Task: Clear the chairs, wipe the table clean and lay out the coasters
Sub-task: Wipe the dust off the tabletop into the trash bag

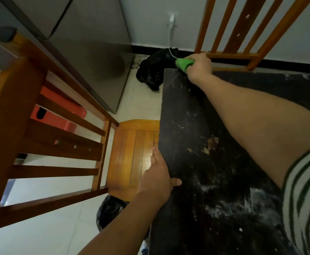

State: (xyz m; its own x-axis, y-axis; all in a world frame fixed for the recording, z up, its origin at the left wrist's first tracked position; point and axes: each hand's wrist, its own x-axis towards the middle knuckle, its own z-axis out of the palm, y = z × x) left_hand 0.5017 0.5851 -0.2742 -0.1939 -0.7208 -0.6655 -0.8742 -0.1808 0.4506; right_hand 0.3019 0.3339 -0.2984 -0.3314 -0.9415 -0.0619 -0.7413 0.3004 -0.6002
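Note:
A dark table (196, 111) with white dust smears and chipped spots fills the right half of the view. My right hand (199, 68) reaches to the table's far left corner, shut on a green cloth (183, 63) that touches the corner. My left hand (157, 173) rests against the table's left edge, thumb on top and fingers down the side. A wooden chair (130, 153) stands at the left of the table with its seat partly tucked under the edge. A second wooden chair (242, 34) stands at the far end.
A grey fridge (87, 48) stands against the wall at the left. A black bag (154, 72) lies on the floor past the table corner, another black bag (110, 210) under my left arm. A red stool (58, 115) sits behind the near chair's back. A white cable (170, 34) hangs from a wall socket.

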